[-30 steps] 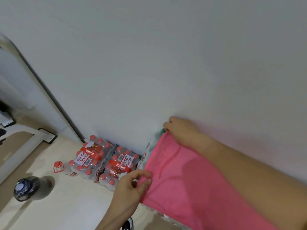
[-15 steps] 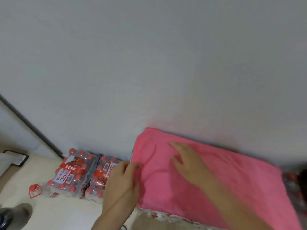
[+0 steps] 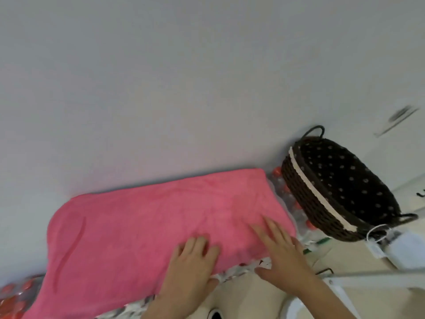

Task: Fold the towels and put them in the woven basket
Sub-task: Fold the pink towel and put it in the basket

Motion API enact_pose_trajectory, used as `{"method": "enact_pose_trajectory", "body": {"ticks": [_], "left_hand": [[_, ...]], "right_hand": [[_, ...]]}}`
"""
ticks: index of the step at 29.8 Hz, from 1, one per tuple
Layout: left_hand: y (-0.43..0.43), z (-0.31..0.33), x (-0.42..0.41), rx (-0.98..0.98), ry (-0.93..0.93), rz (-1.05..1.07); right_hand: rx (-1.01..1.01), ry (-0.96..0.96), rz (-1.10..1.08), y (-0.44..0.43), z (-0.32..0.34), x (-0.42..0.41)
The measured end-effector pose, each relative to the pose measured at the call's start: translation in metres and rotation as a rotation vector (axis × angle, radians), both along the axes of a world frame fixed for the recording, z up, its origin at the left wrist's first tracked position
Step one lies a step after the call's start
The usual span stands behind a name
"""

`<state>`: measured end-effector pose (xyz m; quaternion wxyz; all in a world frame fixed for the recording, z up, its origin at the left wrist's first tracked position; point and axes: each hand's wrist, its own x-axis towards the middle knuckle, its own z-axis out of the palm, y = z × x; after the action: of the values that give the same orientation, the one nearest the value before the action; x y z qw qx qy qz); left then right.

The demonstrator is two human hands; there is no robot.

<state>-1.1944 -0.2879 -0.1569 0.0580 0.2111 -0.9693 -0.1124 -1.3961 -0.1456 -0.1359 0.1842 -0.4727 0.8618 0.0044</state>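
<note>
Towel: the pink terry towel [image 3: 149,226] lies spread flat at the foot of the pale grey wall [image 3: 184,77]. The dark woven basket with spotted lining [image 3: 305,194] stands just beside it at 3 o'clock.
Fingers: the left hand [image 3: 190,270] and right hand [image 3: 282,256] lie flat on the towel's 5 o'clock edge. Their fingers are straight and press down, gripping nothing.
Risk: I judge this to be smoothing before a fold. An uneven pull could skew the fold or drag the towel off its support.
Counts: one towel, one basket, two hands. There are several red-capped plastic bottles [image 3: 289,192], too blurred to count.

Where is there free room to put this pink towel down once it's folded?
Free: inside the woven basket, ringed by its rim; beige floor between right hand and white bar. Crowded: red-capped bottles fill the strip between pink towel and basket; left hand also rests on the towel.
</note>
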Motion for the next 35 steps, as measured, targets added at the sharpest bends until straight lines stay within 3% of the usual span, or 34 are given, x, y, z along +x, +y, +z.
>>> {"method": "enact_pose_trajectory", "body": {"ticks": [3, 10, 15, 23, 26, 29, 31, 35], "left_hand": [[0.006, -0.011, -0.002, -0.09, -0.06, 0.013], [0.007, -0.022, 0.007, -0.191, 0.056, 0.051], [0.023, -0.02, 0.003, -0.214, -0.005, 0.16], [0.04, -0.026, -0.004, -0.205, -0.146, 0.273], [0.053, -0.025, -0.017, -0.175, -0.126, 0.278], [0.075, -0.022, -0.05, -0.181, -0.053, 0.152], [0.091, -0.018, -0.082, -0.197, -0.002, 0.049], [0.112, -0.015, -0.139, -0.253, 0.09, -0.077]], "right_hand": [[-0.05, 0.148, 0.079, 0.008, -0.013, -0.012], [-0.216, 0.187, 0.039, 0.025, -0.032, -0.045], [-0.263, 0.229, 0.304, 0.02, -0.046, -0.019], [-0.339, 0.162, 0.157, 0.022, -0.049, -0.032], [-0.447, -0.05, -0.138, 0.034, -0.05, -0.039], [-0.655, -0.563, -0.436, 0.04, -0.048, -0.045], [-0.709, -0.794, -0.609, 0.039, -0.041, -0.053], [-0.688, -0.931, -0.843, 0.036, -0.038, -0.071]]}}
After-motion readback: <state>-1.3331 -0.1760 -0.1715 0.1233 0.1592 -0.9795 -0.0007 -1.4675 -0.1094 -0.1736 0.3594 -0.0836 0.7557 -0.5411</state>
